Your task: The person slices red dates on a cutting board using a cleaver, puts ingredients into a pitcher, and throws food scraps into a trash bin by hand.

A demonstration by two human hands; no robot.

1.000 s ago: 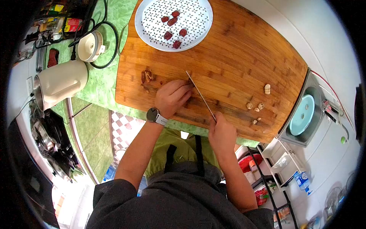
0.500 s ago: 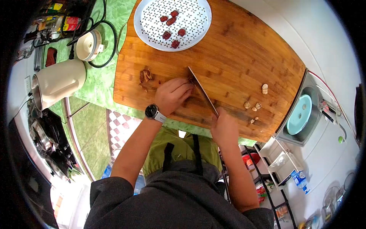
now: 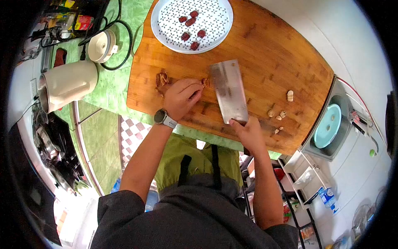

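Observation:
In the head view, my right hand (image 3: 250, 133) grips the handle of a cleaver (image 3: 229, 92). The broad face of its blade shows, tilted over the wooden cutting board (image 3: 261, 54). My left hand (image 3: 183, 97), a watch on its wrist, is left of the blade. Its fingers are pinched at a small dark-red piece of dried date (image 3: 205, 82), partly hidden by the fingertips. Beside that hand lies a little pile of cut date pieces (image 3: 162, 79). Several whole dried red dates (image 3: 190, 22) rest in a white perforated tray (image 3: 161, 38) at the board's far side.
Garlic cloves (image 3: 290, 96) and smaller bits lie on the board's right. A sink (image 3: 329, 154) with a light-blue basin (image 3: 317, 139) adjoins that side. To the left are a cream kettle (image 3: 71, 83), its lid (image 3: 100, 46) and a black cord (image 3: 129, 43) on green counter.
The cleaver has turned from edge-on to showing its broad face and moved slightly right, away from my left hand. My left hand has shifted a little left, and the date piece now shows at its fingertips.

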